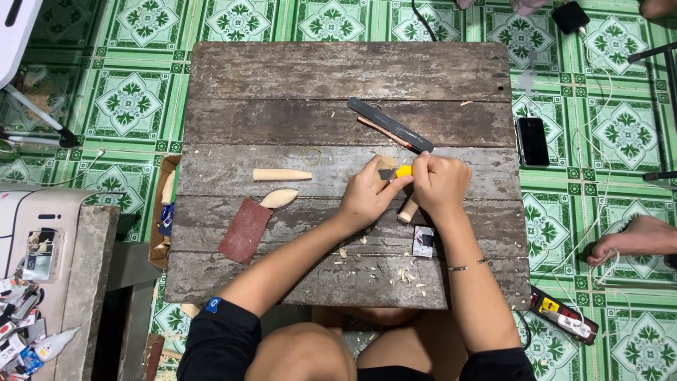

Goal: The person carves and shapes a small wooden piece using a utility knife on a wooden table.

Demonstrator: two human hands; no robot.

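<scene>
Nearest me, pale wood shavings [402, 275] lie scattered on the near boards of the desk [338, 70], at about six o'clock from my hands, where they fall as I cut.

My left hand [363, 201] has its fingers closed around a small wooden piece [385, 164], pinning it steady at the desk's middle. My right hand [438, 185] is clenched on a yellow-handled knife [403, 171], blade meeting the wood between my two thumbs so I can control the cut closely. A light wooden handle end [407, 209] juts out under that hand at six o'clock.

At nine o'clock, within reach, lie a sheet of reddish sandpaper [244, 230], a leaf-shaped carved blank [279, 198] and a tapered wooden stick [281, 174], set aside but handy.

Farther off, at twelve o'clock, a long dark file [390, 125] rests aslant beside a pencil [381, 131]. Beyond the desk at three o'clock, a phone [532, 141] lies on the tiled floor.
</scene>
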